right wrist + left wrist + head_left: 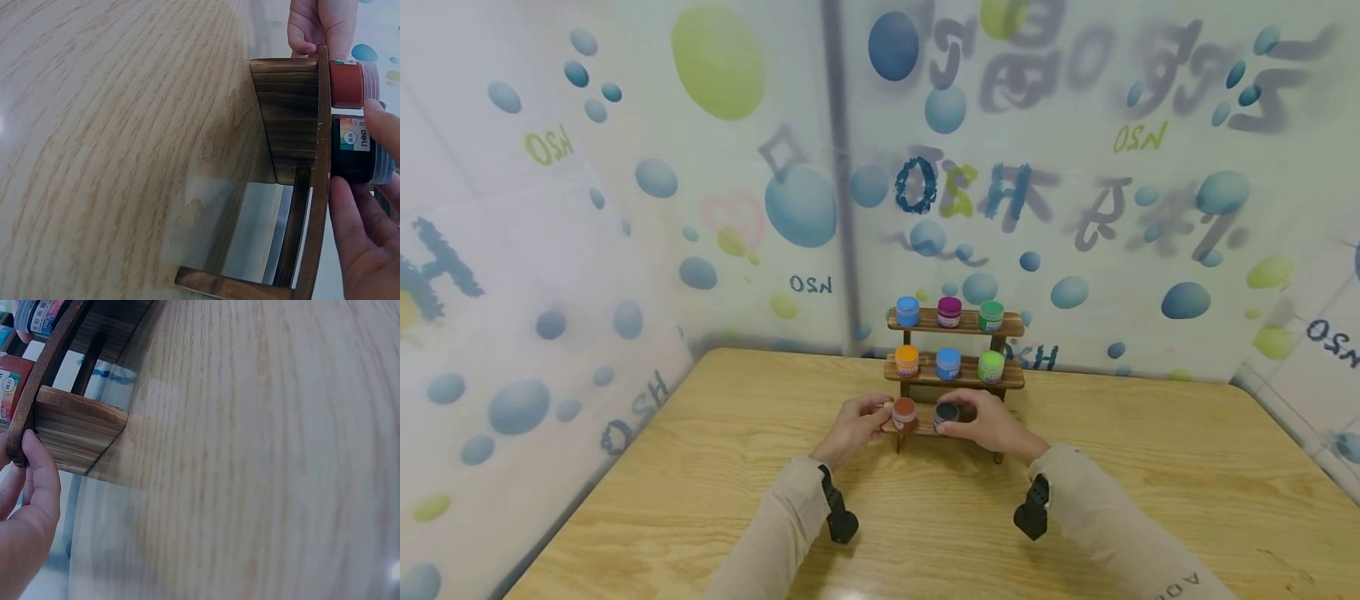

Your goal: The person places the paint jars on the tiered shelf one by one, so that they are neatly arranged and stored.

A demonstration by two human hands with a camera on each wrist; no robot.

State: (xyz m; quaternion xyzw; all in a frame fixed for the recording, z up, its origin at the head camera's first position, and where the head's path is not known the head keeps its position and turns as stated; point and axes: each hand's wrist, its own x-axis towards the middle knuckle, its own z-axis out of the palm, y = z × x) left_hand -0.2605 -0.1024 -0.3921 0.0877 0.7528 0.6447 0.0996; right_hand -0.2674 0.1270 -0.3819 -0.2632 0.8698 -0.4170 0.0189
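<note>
A three-tier wooden stand point(928, 379) holds small paint jars. My left hand point(853, 429) pinches the left end of its lowest board between thumb and fingers, as the left wrist view shows. Beside those fingers a brownish-red paint jar point(904, 414) stands on that board. My right hand point(996, 423) grips a black paint jar point(947, 412) to its right, thumb on one side and fingers on the other. In the right wrist view the black jar point(353, 150) is upright with its base at the board, close to the red jar point(347, 84).
On the middle tier are orange point(907, 362), blue point(947, 364) and light-green point(991, 367) jars. Blue point(907, 312), purple point(949, 312) and green point(991, 316) jars line the top tier. The stand is on a wooden table point(737, 433), near a bubble-printed wall point(1075, 233).
</note>
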